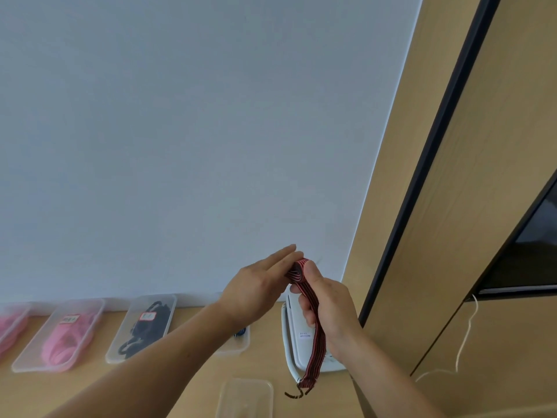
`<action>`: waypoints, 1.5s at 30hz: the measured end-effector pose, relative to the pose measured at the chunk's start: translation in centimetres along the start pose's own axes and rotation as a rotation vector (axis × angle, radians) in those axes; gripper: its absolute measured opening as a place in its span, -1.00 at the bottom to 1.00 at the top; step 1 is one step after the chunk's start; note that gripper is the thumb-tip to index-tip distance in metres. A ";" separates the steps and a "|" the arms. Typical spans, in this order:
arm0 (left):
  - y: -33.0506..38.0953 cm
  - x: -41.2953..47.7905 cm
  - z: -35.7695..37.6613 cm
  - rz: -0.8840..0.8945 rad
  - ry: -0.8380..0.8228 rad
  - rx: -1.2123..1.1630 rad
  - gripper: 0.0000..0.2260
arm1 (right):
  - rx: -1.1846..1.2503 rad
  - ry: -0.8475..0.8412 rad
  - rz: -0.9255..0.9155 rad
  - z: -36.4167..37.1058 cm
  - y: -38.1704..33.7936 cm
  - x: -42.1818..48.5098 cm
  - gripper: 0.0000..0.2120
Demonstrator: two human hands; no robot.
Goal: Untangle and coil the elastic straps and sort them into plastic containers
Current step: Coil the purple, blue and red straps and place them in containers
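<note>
I hold a red elastic strap with black stripes [313,336] up in front of the white wall. Its top end is rolled into a small coil between my hands. My left hand [259,285] lies with straight fingers against the coil's left side. My right hand [325,306] grips the strap, thumb on the coil, fingers curled round the band. The free tail hangs down past my right wrist and ends in a frayed tip above an empty clear container [245,398] at the table's front.
Along the wall on the wooden table stand clear containers: one with pink straps [64,336], one with black straps [144,327], a pink-filled one at the far left edge [9,330], another behind my left arm [238,342]. A white device [297,336] lies under my hands. A wooden cabinet rises at right.
</note>
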State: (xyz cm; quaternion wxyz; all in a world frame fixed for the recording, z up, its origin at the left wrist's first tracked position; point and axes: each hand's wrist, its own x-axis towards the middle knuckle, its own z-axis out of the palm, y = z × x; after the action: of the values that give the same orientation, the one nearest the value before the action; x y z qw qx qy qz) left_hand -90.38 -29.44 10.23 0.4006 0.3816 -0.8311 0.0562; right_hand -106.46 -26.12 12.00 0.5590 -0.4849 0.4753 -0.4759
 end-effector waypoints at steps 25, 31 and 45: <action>0.9 1.8 -2.7 -0.639 -0.131 -0.807 -0.57 | -0.108 -0.043 0.014 -0.3 0.6 -0.6 -0.61; 0.7 0.3 -1.6 -0.409 -0.135 -0.500 -0.57 | -0.083 -0.023 0.015 0.0 0.6 -0.9 -0.55; -0.1 -0.5 -1.2 0.200 -0.013 0.177 -0.55 | -0.026 0.027 0.055 0.4 -0.5 -0.9 -0.44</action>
State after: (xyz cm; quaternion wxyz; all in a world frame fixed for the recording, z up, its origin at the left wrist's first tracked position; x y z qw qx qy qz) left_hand -89.33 -28.76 10.62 0.3525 0.3311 -0.8593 0.1663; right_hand -106.18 -25.24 12.55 0.5589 -0.4724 0.5023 -0.4605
